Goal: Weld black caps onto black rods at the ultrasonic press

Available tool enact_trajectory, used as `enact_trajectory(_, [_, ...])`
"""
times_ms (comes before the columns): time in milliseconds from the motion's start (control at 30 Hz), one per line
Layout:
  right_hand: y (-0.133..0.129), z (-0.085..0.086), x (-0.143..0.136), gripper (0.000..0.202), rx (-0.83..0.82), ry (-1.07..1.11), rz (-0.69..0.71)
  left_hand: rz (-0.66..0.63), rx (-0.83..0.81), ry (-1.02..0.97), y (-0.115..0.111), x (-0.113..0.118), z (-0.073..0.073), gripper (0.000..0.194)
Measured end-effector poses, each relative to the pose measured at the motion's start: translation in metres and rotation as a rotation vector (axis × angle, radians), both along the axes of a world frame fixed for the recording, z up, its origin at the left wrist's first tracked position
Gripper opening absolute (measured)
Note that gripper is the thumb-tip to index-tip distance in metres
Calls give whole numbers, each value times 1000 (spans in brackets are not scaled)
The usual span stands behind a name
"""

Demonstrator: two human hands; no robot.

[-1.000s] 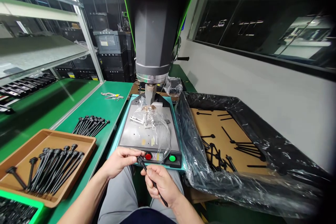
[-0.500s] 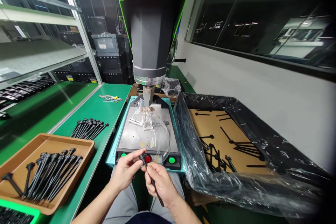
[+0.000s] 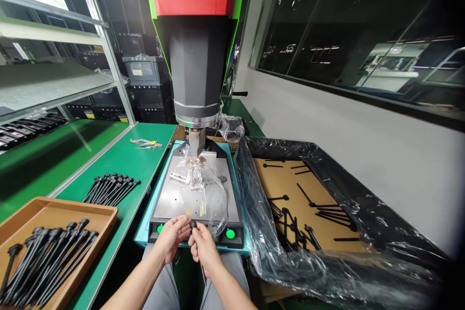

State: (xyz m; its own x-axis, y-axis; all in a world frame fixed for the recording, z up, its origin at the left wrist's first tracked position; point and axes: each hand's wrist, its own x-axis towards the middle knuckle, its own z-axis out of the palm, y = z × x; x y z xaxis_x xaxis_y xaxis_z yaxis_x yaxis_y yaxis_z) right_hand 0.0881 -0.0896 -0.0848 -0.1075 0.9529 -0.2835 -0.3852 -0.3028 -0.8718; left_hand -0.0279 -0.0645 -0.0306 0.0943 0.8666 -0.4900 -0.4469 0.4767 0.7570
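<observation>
A black rod-shaped part [image 3: 193, 224] with a thicker head is held in front of the press. My right hand [image 3: 205, 247] is closed round its shaft, just below the head. My left hand [image 3: 173, 236] is beside it, fingertips at the head; whether they grip it is too small to tell. Both hands are at the front edge of the press's metal plate [image 3: 165, 208], between two green buttons [image 3: 230, 234]. Clear plastic film and small metal pieces [image 3: 179, 178] lie on the plate under the grey press head [image 3: 196, 68].
On the left, a brown tray [image 3: 105, 210] holds several black rods, with another pile [image 3: 112, 188] behind it on the green table [image 3: 152, 131]. Pliers [image 3: 145, 143] lie farther back. At the right stands a plastic-lined box [image 3: 250, 203] with scattered black rods.
The view has shifted, so the scene sits lower and farther left. The black part is now more hidden in my right hand, and my left fingers are more spread.
</observation>
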Motion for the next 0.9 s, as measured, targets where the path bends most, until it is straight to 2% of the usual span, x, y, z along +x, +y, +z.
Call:
enact_trajectory(133, [22,-5,6,83,84,-75,-152,48,-148,-195,25,13,-1,24])
enact_trajectory(267, [40,-5,24,76,182,-202,-222,113,-233,-344,48,26,1,20])
enact_trajectory(433, [77,9,54,61,254,-324,-307,180,-178,-431,68,27,4,5])
enact_trajectory(567, [111,25,64,51,349,-268,-390,226,-80,-472,68,18,11,11])
enact_trajectory(633, [120,28,60,47,389,-266,-372,242,-61,-461,62,13,13,13])
enact_trajectory(767, [122,23,40,39,340,-286,-210,213,-53,-420,51,9,13,16])
enact_trajectory(900, [123,25,28,46,323,-244,-129,142,-6,-384,47,8,17,16])
